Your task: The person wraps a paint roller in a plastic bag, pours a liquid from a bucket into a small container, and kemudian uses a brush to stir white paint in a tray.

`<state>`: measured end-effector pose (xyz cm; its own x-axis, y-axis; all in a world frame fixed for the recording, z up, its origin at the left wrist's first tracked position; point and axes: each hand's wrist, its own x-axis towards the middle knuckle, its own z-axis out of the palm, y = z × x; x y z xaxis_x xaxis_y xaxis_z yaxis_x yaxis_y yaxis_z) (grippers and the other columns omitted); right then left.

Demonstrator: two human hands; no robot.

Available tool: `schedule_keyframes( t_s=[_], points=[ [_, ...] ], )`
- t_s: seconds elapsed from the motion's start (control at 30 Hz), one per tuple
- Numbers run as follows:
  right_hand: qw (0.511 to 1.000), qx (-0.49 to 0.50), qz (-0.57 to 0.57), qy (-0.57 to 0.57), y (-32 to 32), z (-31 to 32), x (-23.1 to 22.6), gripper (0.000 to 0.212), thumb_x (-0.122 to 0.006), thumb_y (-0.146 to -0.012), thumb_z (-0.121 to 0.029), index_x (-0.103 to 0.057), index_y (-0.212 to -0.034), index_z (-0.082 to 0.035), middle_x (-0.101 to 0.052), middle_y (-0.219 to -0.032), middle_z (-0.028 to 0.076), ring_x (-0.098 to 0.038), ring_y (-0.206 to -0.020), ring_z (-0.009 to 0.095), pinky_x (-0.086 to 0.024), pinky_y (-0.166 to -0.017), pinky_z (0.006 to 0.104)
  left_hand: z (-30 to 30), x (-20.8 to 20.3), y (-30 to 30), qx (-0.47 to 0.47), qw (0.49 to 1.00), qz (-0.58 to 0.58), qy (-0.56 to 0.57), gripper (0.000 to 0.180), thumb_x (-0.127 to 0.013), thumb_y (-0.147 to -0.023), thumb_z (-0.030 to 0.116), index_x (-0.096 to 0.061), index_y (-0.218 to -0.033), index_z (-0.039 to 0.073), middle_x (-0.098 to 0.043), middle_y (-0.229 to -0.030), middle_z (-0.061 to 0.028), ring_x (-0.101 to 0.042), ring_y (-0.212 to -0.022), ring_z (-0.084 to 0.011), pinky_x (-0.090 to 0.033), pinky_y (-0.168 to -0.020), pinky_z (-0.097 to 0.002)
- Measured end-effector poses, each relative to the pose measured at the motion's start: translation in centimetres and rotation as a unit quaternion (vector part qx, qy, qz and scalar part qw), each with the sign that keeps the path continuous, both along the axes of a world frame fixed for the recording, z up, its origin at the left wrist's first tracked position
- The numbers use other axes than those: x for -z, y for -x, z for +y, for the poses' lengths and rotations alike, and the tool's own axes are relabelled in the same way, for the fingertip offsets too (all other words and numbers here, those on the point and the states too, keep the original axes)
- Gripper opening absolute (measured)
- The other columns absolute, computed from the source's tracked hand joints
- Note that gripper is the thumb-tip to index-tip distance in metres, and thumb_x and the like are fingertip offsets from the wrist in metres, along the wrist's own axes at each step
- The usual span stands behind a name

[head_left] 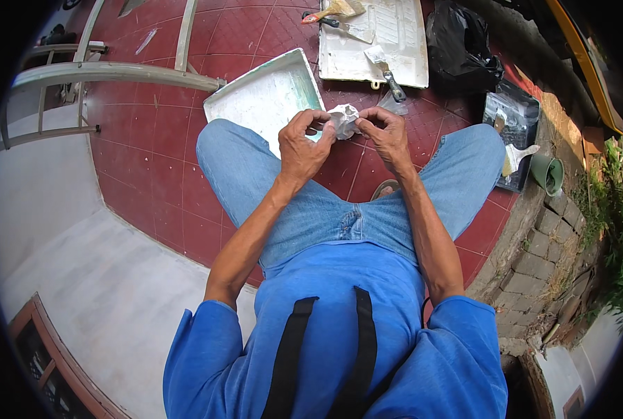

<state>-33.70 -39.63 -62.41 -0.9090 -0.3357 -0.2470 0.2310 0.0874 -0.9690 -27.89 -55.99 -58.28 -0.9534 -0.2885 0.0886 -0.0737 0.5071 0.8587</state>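
Note:
Between my hands, above the floor in front of my knees, is a crumpled, whitish piece that looks like paper or thin plastic (344,121). My left hand (304,145) pinches its left edge between thumb and fingers. On the opposite edge my right hand (388,137) has its thumb and forefinger closed. Just beyond my left hand lies a white paint tray (266,91) with greenish stains. Farther off, a second white tray (412,42) carries a scraper (387,73) with a dark handle, a paintbrush (337,10) and another scraper (350,29).
A metal ladder (116,72) stands at the left on the red tiled floor (144,153). At the right are a black plastic bag (461,49), a black tray (496,105) with a brush (517,157), and a green pot (549,174). White wall (102,258) borders the left.

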Motion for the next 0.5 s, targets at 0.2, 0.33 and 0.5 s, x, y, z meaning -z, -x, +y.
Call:
schedule_keyframes(
  t_s=[0.2,0.33,0.5],
  points=[
    [1.000,-0.018,-0.003,-0.022,-0.2,0.1,0.1,0.009,-0.064,-0.080,-0.009,-0.064,-0.085,-0.001,-0.062,-0.075,0.001,-0.056,-0.068,0.006,-0.043,-0.060,0.0199,-0.9,0.6,0.3,0.012,1.000,-0.017,0.002,0.017,-0.065,-0.079,0.014,-0.065,-0.093,0.003,-0.063,-0.088,-0.0090,-0.062,-0.072,-0.0159,-0.051,-0.060,-0.0270],
    [0.998,-0.006,0.052,-0.023,-0.1,0.0,0.3,0.012,-0.067,-0.077,-0.013,-0.066,-0.083,-0.002,-0.061,-0.071,0.000,-0.052,-0.061,0.005,-0.042,-0.054,0.0214,-1.0,0.5,0.6,0.041,0.999,0.003,-0.008,0.015,-0.065,-0.077,0.013,-0.066,-0.091,0.006,-0.061,-0.086,-0.0080,-0.061,-0.076,-0.0186,-0.050,-0.063,-0.0292],
    [0.996,-0.012,0.081,-0.029,-0.1,0.1,0.1,0.013,-0.067,-0.078,-0.013,-0.065,-0.083,-0.002,-0.062,-0.071,0.001,-0.053,-0.062,0.005,-0.043,-0.054,0.0219,-1.4,0.9,1.0,0.083,0.996,0.031,0.026,0.013,-0.063,-0.080,0.012,-0.065,-0.089,0.003,-0.062,-0.086,-0.0084,-0.062,-0.074,-0.0171,-0.050,-0.062,-0.0271]
  ],
)
